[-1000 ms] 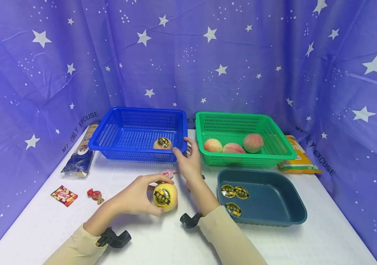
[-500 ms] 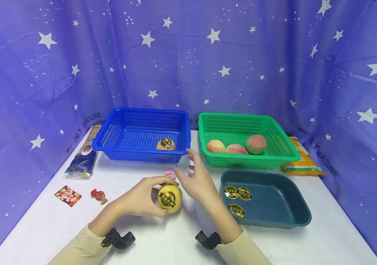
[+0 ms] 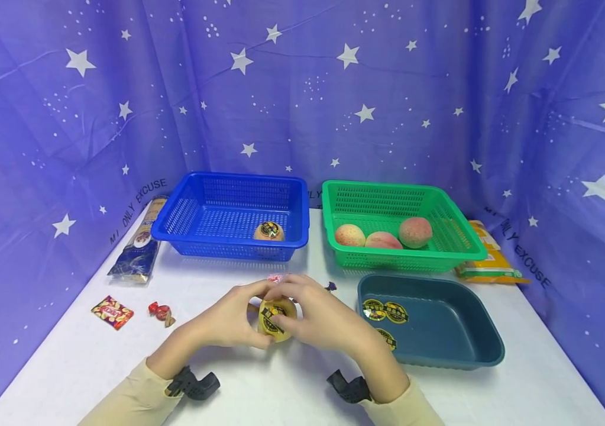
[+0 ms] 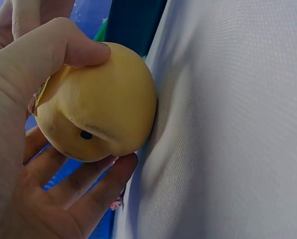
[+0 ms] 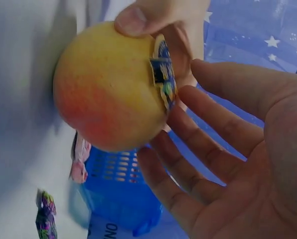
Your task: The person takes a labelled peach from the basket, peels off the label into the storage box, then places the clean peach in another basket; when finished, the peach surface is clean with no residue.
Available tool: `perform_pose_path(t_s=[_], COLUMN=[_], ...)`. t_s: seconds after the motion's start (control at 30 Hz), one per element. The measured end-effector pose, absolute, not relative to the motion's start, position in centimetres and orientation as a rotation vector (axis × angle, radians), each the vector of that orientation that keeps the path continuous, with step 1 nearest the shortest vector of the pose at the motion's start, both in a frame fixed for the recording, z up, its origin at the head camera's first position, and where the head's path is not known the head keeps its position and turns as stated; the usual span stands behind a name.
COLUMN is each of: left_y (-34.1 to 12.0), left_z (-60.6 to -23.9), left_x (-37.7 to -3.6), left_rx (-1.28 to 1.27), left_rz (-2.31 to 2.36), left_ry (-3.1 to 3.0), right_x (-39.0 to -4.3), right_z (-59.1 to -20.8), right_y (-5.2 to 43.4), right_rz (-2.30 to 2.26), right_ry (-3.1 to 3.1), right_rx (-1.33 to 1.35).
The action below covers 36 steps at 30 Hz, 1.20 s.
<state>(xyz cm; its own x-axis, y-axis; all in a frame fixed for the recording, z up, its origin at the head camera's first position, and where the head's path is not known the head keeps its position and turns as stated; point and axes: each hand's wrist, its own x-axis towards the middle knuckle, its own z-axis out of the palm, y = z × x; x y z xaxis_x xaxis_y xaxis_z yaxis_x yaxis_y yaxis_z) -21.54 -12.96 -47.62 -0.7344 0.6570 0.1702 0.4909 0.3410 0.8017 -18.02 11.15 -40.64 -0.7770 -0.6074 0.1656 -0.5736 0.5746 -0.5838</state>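
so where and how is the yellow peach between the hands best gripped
Probably round the middle of the yellow peach, coming from the left, thumb near and fingers far, as the left hand holds it. It is round, with no stem or handle in view, and that grip keeps clear of the sticker on its upper side, near the right hand.

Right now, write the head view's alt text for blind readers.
A person's left hand grips a labelled yellow fruit at a white table, with the right hand close beside it. Behind are a blue basket with one fruit and a green basket with three peaches; a dark tray is at right.
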Motion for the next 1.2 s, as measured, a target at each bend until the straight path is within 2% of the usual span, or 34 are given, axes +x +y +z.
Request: perform_pose_path(t_s=[0.77,1.2], left_y=[-12.9,-12.7], left_z=[-47.3,-47.4], left_x=[-21.4,-21.3], left_rx=[1.018,1.044], left_rz=[1.342,1.373], left_ry=[2.387,2.387], right_x=[-17.6,-15.7], right_z=[-40.9,-38.3], right_y=[9.8,12.1], right_rz=[-0.863,-0.894], right_ry=[2.853,2.654], right_rx=[-1.127,-1.130])
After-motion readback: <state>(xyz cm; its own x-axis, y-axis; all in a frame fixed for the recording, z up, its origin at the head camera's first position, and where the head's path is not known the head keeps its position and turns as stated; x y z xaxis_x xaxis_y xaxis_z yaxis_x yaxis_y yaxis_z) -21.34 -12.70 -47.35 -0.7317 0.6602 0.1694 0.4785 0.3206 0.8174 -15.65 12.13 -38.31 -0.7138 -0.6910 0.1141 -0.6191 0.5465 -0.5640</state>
